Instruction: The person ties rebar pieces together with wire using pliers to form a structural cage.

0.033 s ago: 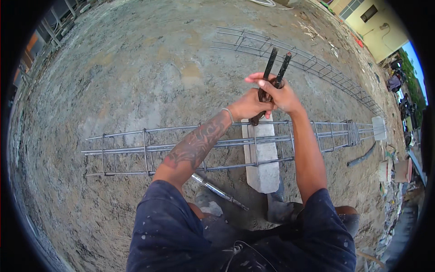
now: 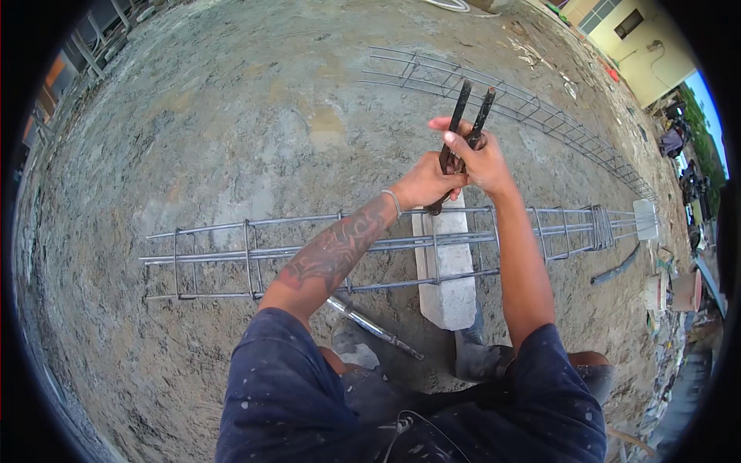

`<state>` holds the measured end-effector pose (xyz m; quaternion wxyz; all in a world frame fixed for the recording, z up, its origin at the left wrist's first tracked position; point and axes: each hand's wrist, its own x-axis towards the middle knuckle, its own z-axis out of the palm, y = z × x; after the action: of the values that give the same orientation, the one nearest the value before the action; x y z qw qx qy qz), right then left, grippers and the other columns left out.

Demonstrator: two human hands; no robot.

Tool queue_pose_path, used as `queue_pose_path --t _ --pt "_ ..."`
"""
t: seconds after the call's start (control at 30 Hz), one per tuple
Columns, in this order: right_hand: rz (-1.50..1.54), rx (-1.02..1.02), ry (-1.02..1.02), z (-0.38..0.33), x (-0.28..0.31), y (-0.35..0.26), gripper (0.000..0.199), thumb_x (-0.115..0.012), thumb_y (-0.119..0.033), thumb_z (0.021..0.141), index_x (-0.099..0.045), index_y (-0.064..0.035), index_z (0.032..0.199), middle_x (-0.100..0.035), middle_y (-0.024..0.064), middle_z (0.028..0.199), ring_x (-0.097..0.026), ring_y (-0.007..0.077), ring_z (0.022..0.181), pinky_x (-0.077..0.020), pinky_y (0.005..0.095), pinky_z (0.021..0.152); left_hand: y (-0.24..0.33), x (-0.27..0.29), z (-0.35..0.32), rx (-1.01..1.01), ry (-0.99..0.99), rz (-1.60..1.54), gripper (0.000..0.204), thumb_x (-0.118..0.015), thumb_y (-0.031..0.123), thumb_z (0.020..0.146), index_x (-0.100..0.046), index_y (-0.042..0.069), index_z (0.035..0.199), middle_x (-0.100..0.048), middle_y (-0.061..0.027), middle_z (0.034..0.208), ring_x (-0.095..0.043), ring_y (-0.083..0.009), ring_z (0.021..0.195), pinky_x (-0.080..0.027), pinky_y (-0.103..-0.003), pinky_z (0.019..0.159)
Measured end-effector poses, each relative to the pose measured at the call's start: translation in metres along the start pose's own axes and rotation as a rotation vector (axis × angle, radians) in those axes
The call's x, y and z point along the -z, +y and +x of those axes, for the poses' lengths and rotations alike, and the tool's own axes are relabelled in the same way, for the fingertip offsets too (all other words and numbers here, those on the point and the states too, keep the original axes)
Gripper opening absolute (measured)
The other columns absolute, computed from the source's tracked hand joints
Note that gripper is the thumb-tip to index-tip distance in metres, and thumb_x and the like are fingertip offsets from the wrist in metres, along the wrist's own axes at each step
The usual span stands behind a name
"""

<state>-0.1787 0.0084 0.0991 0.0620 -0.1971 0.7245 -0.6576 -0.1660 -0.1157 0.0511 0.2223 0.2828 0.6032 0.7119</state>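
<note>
Both my hands are together above the middle of a long steel rebar cage (image 2: 208, 255). They grip dark metal pincers (image 2: 460, 108), whose two black handles point away from me, slightly apart. My left hand (image 2: 426, 182) is closed around the lower part, near the head. Higher up, my right hand (image 2: 485, 163) wraps the handles, its thumb on top and one fingertip sticking out to the left. The pincers' lower end hangs over the far bars; whether it touches them I cannot tell. Beneath, a pale concrete block (image 2: 449, 297) lies crosswise under the cage.
A shiny metal tube (image 2: 363, 320) lies on muddy ground between my boots (image 2: 482, 361) and the cage. Another rebar cage (image 2: 532, 116) curves across the far right. A pale block (image 2: 647, 219) sits at the near cage's right end, and a bucket (image 2: 686, 292) stands beyond.
My right hand's extended fingers have drawn in slightly toward the handles. The pincers and the cage are almost where they were.
</note>
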Motion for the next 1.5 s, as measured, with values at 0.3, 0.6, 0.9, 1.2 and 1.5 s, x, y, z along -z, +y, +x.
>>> queue_pose_path --t 0.3,0.6,0.9,1.2,1.5 --pt "-0.308 -0.047 0.718 0.005 -0.034 -0.001 0.030 -0.071 -0.016 0.070 -0.048 -0.0021 0.084 -0.053 0.0027 0.070 -0.051 0.0098 0.056 -0.0416 0.0240 0.050 -0.025 -0.048 -0.001 -0.199 0.776 0.431 0.026 -0.063 0.018 0.075 -0.053 -0.004 0.085 -0.058 -0.0163 0.067 -0.057 -0.0234 0.061 -0.045 -0.033 0.058" --pt "0.057 0.043 0.448 -0.003 -0.019 -0.002 0.024 -0.065 -0.015 0.074 -0.048 -0.0044 0.087 -0.048 0.0015 0.065 -0.049 0.0133 0.052 -0.0405 0.0262 0.052 -0.017 -0.023 0.004 0.031 0.360 0.336 0.023 -0.068 0.018 0.071 -0.057 -0.003 0.073 -0.058 -0.0043 0.063 -0.053 -0.0091 0.058 -0.043 -0.028 0.053" --pt "0.336 0.028 0.419 -0.011 -0.007 -0.006 0.047 -0.052 -0.051 0.084 -0.047 -0.0065 0.069 -0.039 -0.0013 0.052 -0.040 0.0079 0.046 -0.0335 0.0233 0.043 -0.009 -0.010 0.005 0.014 0.162 0.391 0.034 -0.076 0.026 0.066 -0.058 -0.002 0.076 -0.058 -0.0041 0.066 -0.054 -0.0134 0.059 -0.045 -0.029 0.059" --pt "0.747 0.073 -0.165 -0.005 0.019 0.015 0.040 -0.044 -0.041 0.092 -0.039 -0.0095 0.067 -0.027 -0.0040 0.055 -0.026 0.0059 0.046 -0.0264 0.0207 0.044 -0.008 -0.008 0.018 0.155 -0.154 -0.078 0.018 -0.067 0.014 0.075 -0.053 0.003 0.076 -0.055 -0.0035 0.064 -0.054 -0.0105 0.055 -0.042 -0.025 0.051" --pt "0.541 -0.179 0.053 0.002 0.008 -0.011 0.025 -0.057 -0.021 0.084 -0.045 -0.0078 0.067 -0.041 0.0001 0.054 -0.044 0.0119 0.047 -0.0399 0.0295 0.049 -0.017 -0.045 0.013 -0.101 0.652 0.364 0.033 -0.069 0.022 0.070 -0.050 -0.004 0.068 -0.051 -0.0089 0.054 -0.051 -0.0153 0.050 -0.040 -0.032 0.048"
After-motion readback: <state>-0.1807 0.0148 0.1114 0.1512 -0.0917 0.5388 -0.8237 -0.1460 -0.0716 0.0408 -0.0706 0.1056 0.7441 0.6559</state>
